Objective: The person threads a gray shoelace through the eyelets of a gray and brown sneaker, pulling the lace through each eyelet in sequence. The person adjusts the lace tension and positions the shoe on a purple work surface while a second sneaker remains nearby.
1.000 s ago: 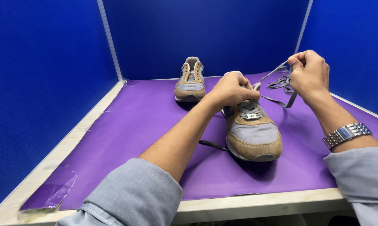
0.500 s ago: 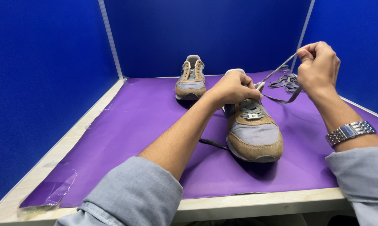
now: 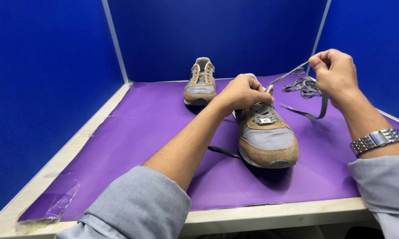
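While my left hand (image 3: 241,93) grips the near shoe (image 3: 266,135), my right hand (image 3: 334,73) pinches its lace (image 3: 292,73) taut; upper eyelets look unlaced, and the far shoe (image 3: 200,82) sits laceless.

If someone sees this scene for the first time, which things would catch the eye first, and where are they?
The near shoe, tan and grey, sits at the centre of the purple mat, with the left hand gripping its tongue area. To the right, the raised right hand pulls a grey lace taut from it. A second shoe stands farther back by the blue wall.
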